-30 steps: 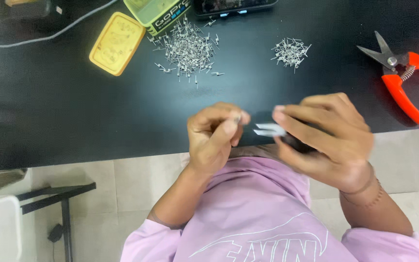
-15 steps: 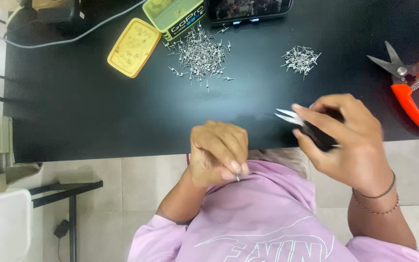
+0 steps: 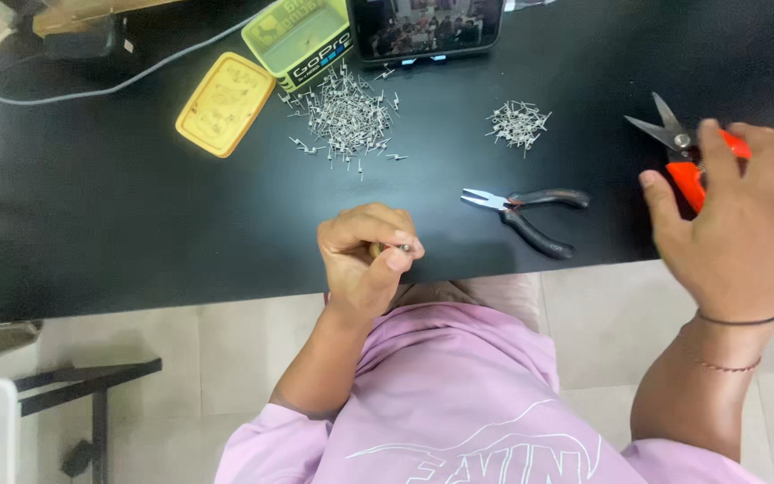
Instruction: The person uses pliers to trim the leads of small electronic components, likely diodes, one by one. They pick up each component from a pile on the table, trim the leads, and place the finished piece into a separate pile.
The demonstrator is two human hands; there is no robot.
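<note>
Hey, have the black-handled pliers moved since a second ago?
Yes. The pliers left the right hand and now lie on the black table, below the small pin pile; that hand reaches the orange cutters.

The left hand (image 3: 365,260) pinched what looked like a small metal piece (image 3: 399,248); the right hand (image 3: 736,220) reached over orange-handled snips (image 3: 687,152), black pliers (image 3: 526,215) lying between.

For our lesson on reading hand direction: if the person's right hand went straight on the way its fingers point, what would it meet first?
The right hand would most likely meet the orange-handled snips first; its fingertips already overlap them, though the height above them is unclear.
</note>
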